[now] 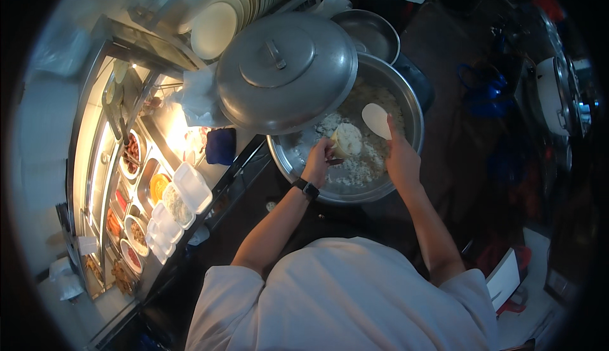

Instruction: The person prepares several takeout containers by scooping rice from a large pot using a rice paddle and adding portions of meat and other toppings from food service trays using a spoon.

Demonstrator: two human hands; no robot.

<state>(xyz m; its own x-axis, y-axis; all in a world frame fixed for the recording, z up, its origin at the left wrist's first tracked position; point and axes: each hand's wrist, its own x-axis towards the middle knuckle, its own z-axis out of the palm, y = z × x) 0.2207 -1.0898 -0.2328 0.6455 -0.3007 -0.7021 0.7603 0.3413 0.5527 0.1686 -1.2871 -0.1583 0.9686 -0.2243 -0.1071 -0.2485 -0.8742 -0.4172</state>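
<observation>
My left hand (319, 159), a dark watch on its wrist, grips a small pale yellow cup (338, 149) heaped with white rice. The cup is over a wide metal pot (417, 119). In my right hand (402, 161) is a white rice paddle (375, 120), its blade beside the cup and the index finger stretched along it. Loose white rice (365, 168) lies in the pot, thinly spread around a bare metal patch. A large domed metal lid (298, 88) covers the pot's far left part and hides what is under it.
At left, a lit food counter holds trays and bowls of toppings. Open white foam boxes (192, 187), one with rice in it, stand on its near edge beside a dark blue cloth (221, 146). Stacked plates (219, 27) and a metal pan (368, 31) are beyond the pot.
</observation>
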